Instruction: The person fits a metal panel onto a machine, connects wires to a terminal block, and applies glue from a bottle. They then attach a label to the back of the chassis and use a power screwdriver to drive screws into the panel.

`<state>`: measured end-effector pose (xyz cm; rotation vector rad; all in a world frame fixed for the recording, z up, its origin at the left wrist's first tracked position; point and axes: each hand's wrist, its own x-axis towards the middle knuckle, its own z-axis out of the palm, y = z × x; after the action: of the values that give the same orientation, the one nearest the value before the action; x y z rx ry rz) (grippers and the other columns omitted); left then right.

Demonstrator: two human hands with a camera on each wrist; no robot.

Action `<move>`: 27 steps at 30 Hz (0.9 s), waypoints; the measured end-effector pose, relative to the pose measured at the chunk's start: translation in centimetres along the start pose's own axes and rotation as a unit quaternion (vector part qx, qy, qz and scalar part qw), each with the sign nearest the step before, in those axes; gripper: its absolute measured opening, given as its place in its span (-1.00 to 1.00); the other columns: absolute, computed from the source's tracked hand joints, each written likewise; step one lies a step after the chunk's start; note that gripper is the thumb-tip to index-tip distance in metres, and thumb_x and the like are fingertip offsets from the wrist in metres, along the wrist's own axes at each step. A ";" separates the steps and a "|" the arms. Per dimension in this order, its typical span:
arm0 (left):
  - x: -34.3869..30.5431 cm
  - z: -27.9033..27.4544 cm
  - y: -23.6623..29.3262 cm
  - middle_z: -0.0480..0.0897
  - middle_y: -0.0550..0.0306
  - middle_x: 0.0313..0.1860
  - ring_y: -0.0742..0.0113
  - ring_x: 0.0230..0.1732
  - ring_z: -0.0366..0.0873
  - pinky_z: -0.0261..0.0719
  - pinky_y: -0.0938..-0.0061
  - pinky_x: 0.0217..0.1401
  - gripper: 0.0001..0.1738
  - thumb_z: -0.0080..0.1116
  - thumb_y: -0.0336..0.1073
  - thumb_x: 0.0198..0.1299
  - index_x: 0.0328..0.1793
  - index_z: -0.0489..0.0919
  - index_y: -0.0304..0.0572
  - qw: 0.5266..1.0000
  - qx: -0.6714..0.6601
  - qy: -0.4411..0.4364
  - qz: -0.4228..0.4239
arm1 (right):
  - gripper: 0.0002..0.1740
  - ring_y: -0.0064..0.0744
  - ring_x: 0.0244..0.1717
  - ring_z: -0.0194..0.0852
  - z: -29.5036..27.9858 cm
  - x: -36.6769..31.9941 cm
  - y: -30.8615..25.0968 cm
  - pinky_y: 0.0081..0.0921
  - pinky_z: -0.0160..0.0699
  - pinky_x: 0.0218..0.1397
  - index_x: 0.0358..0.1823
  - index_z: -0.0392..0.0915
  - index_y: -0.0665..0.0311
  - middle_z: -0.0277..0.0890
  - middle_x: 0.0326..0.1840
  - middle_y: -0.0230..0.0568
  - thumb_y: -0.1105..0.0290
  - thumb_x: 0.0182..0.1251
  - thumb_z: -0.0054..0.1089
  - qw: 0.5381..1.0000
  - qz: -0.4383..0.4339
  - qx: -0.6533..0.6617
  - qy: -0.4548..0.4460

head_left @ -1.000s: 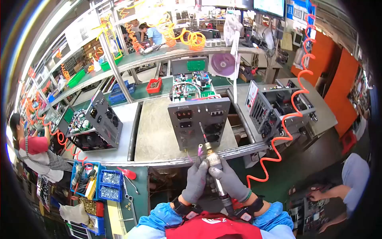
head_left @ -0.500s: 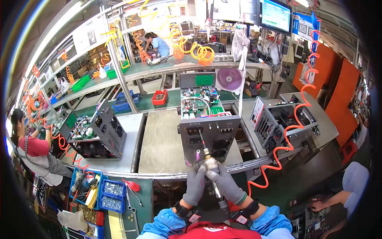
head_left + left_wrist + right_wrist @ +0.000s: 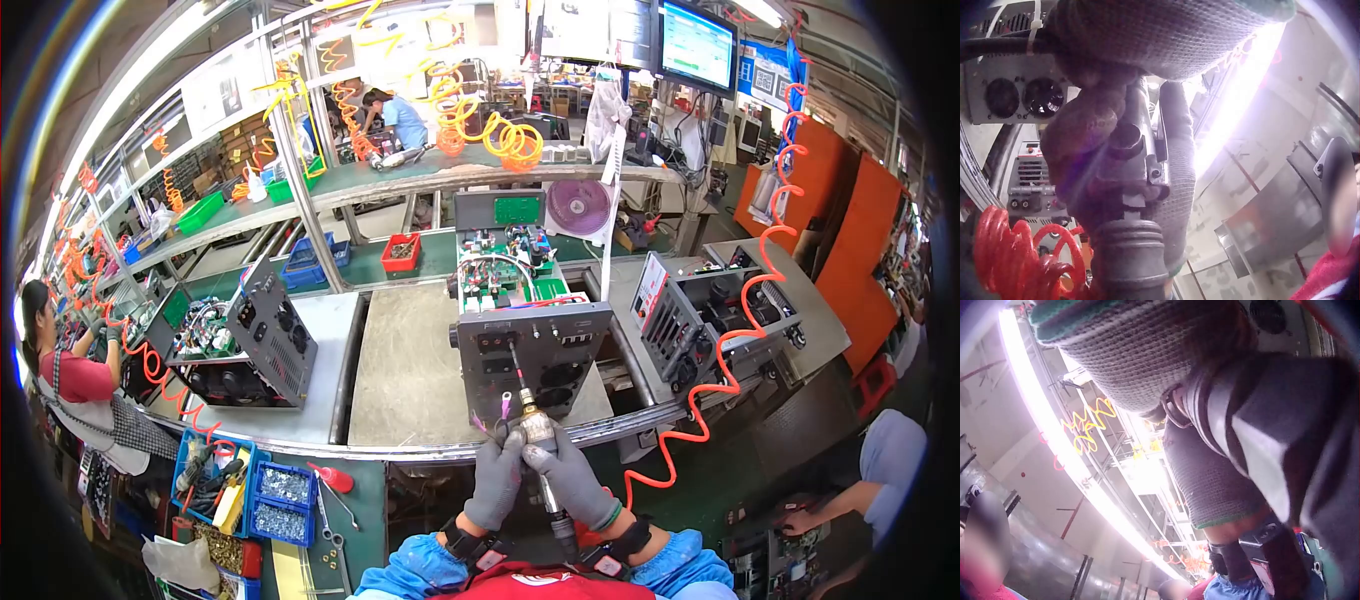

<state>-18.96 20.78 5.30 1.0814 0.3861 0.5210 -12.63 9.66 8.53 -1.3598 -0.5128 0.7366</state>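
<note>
My right hand [image 3: 578, 482], in a grey glove, grips a pneumatic screwdriver [image 3: 538, 432]. Its long bit points away from me and overlaps the upper rear panel [image 3: 535, 362] of a machine chassis in the head view. Close beside the tool's nose, my gloved left hand [image 3: 495, 488] holds a lugged cable. The cable's ring lug [image 3: 506, 404], sleeved in purple, sticks up past the fingertips. In the left wrist view the screwdriver body [image 3: 1132, 159] fills the middle, with a glove [image 3: 1172, 37] above it. Tool and gloves largely hide the left fingers' hold.
Two more chassis stand on the line, one left [image 3: 245, 335] and one right [image 3: 715, 310]. Orange coiled hose [image 3: 690, 425] hangs at the right. Blue screw bins [image 3: 283, 502] and a wrench [image 3: 335, 545] lie at lower left. Other people work at both sides.
The head view has tilted, so the bench sits lower in frame. The screwdriver bit has shifted up and left across the rear panel. Both hands keep their holds.
</note>
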 end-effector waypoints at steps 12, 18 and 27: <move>-1.1 0.9 4.3 0.53 0.33 -0.32 0.63 -0.41 0.45 0.57 0.62 -0.34 -0.60 -0.05 -0.26 0.54 0.42 0.42 -0.21 0.994 -0.051 -0.056 -0.079 | -0.41 -0.43 -0.41 0.50 -1.6 0.1 0.1 -0.40 0.61 -0.28 0.11 0.43 0.21 0.51 -0.31 -0.29 -0.21 0.51 -0.02 0.847 0.204 0.458 -0.179; -0.9 1.0 3.0 0.41 0.42 -0.53 0.67 -0.60 0.34 0.35 0.71 -0.62 -0.62 -0.16 -0.19 0.58 0.40 0.43 -0.12 0.998 -0.015 -0.037 -0.039 | -0.46 -0.42 -0.41 0.53 -0.9 -0.3 -0.1 -0.40 0.63 -0.30 0.05 0.48 0.21 0.53 -0.31 -0.31 -0.17 0.55 -0.06 0.928 0.205 0.301 -0.076; -1.4 0.5 2.2 0.52 0.34 -0.47 0.65 -0.64 0.34 0.36 0.69 -0.58 -0.62 -0.11 -0.15 0.56 0.30 0.48 -0.20 0.997 -0.053 -0.048 -0.029 | -0.60 -0.43 -0.41 0.57 -0.1 -1.1 -1.0 -0.41 0.68 -0.35 0.13 0.42 0.19 0.54 -0.30 -0.31 0.03 0.57 -0.03 0.955 0.180 0.230 -0.058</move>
<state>-20.29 20.40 7.58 0.9862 0.3024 0.4314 -13.09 8.71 9.62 -0.9807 -0.1620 1.1606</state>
